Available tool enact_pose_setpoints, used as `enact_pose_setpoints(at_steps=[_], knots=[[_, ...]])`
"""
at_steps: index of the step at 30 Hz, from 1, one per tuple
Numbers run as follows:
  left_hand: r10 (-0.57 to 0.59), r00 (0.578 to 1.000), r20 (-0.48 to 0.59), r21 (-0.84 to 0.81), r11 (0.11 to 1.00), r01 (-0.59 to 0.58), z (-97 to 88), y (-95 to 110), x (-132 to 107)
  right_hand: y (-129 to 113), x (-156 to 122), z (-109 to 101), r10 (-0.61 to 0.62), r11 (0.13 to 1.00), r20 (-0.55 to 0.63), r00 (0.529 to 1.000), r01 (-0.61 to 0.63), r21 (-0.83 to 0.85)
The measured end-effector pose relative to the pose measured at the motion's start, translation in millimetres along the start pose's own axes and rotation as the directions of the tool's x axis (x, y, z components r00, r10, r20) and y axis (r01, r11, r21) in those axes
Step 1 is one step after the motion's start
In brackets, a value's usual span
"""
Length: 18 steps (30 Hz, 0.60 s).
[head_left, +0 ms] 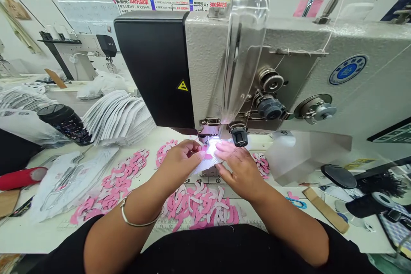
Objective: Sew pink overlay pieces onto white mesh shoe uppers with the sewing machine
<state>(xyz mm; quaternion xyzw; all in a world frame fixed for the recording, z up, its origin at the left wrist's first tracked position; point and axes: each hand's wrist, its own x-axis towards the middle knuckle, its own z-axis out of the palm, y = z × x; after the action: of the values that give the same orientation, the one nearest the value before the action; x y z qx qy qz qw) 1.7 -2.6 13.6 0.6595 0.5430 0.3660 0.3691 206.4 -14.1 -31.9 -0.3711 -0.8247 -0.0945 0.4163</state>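
Under the presser foot [205, 135] of an industrial sewing machine [244, 64] lies a white mesh fabric piece [205, 163], with a small pink piece [207, 154] on it. My left hand [180, 160] holds the mesh from the left, its fingertips beside the pink piece. My right hand [237, 169] rests its fingers flat on the mesh from the right. The needle is hidden behind the foot and the machine's bright light. A metal bangle [138, 216] circles my left wrist. Loose pink-and-white cut pieces [199, 207] lie just below my hands.
More pink cut pieces [123, 184] lie on the table left of my left arm. A stack of white mesh pieces [118, 117] and a dark bottle [66, 124] stand at the left. Another sewing machine [80, 49] stands behind them. Scissors [297, 202] lie at the right.
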Motion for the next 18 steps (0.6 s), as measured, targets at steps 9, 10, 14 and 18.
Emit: enact_pose_setpoints(at_steps=[9,10,14,18], knots=[[-0.074,0.995,0.063,-0.137,0.987,0.082,-0.1,-7.7,3.3,-3.1,-4.6,2.0,-0.039,0.999,-0.094,0.995,0.040,0.007],[-0.083,0.995,0.057,-0.126,0.988,0.090,0.6,-6.1,3.8,-3.3,-4.9,2.2,-0.043,0.999,-0.099,0.994,0.044,0.007],[-0.080,0.995,0.054,-0.127,0.988,0.087,2.0,-1.7,5.9,-3.9,-5.9,2.8,-0.059,0.998,-0.111,0.992,0.059,-0.002],[-0.081,0.993,0.091,-0.076,0.993,0.088,-0.3,-6.2,8.9,-3.3,-6.4,3.1,-0.066,0.998,-0.095,0.993,0.065,-0.015]])
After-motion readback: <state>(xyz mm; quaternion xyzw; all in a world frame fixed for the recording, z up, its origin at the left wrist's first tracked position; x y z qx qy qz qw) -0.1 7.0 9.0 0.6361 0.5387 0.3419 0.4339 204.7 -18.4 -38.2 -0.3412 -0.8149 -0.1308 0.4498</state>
